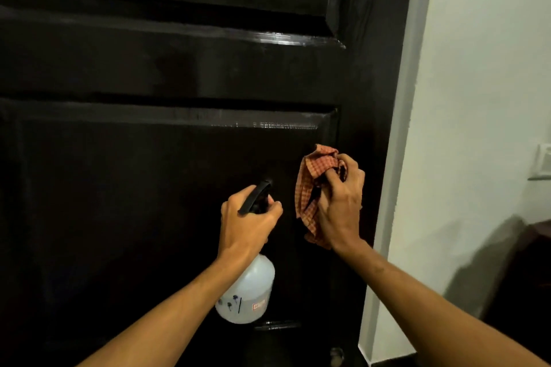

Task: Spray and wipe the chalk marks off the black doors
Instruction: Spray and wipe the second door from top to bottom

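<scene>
left hand (249, 222) fingers grip spray bottle (246, 292), right hand (340, 202) fingers clutch cloth (313, 176).

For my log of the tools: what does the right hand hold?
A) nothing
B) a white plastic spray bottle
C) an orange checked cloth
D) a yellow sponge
C: the right hand grips the crumpled orange checked cloth; the white plastic spray bottle is in the left hand.
</scene>
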{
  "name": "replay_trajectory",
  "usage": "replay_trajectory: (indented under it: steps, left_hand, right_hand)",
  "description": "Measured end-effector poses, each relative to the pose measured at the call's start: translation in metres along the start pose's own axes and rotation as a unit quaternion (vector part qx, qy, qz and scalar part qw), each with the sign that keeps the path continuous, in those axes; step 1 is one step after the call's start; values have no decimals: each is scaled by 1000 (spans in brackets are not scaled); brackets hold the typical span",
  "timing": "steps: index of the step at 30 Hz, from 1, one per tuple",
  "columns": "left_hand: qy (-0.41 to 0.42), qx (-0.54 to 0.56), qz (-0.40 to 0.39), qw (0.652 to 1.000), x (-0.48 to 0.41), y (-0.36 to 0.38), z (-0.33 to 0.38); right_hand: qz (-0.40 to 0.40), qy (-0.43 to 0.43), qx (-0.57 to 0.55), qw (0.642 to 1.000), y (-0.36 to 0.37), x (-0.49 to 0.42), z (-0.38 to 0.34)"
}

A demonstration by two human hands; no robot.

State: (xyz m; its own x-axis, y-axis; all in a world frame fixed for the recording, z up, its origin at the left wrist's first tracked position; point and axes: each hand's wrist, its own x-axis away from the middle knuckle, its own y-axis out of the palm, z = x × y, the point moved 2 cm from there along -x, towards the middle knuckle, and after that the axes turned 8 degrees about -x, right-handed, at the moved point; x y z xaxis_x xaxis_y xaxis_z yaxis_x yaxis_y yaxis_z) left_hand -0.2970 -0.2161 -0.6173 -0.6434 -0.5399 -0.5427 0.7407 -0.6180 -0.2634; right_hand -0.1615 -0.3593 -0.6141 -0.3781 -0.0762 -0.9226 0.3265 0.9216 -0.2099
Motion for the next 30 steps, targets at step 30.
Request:
replay_trajectory:
  steps: [30]
  left_hand:
    - [-146,-25,-139,979,-213,-76,448]
  right_hand:
    - [114,436,-92,888,-230,-423,-159]
